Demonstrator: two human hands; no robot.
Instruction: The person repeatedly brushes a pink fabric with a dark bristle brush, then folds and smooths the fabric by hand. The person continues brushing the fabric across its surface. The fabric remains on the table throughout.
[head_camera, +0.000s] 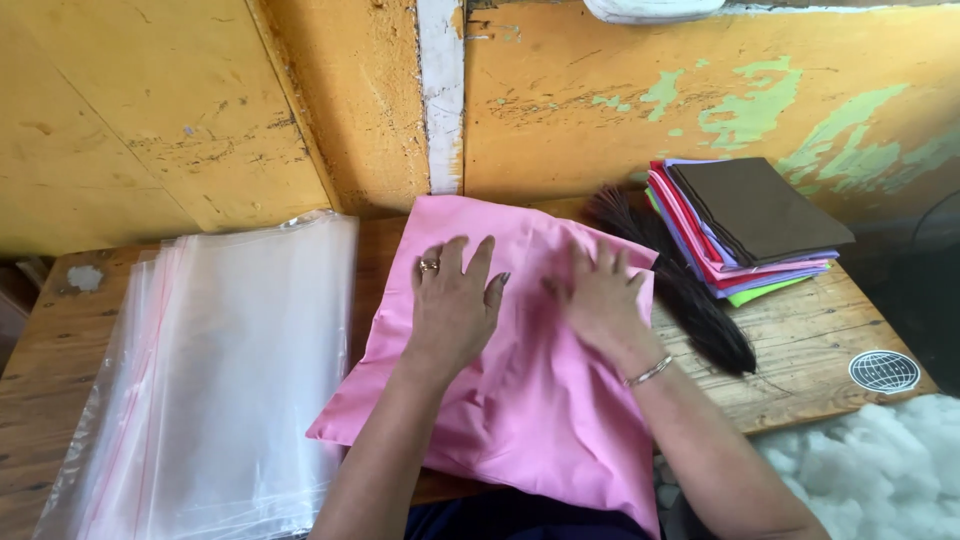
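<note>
A pink fabric cushion cover (530, 400) lies on the wooden table (810, 350), its near corner hanging over the front edge. My left hand (455, 300), with a ring on one finger, presses flat on the upper middle of the fabric, fingers spread. Just to its right, my right hand (600, 300), with a bangle on the wrist, also rests flat on the pink fabric with fingers apart. Neither hand grips anything.
A stack of clear plastic bags (230, 370) lies left of the cover. A dark bristle brush (690, 295) and a pile of folded coloured fabrics (750, 225) sit to the right. White stuffing (870, 470) is at the lower right. A yellow peeling wall (600, 90) stands behind.
</note>
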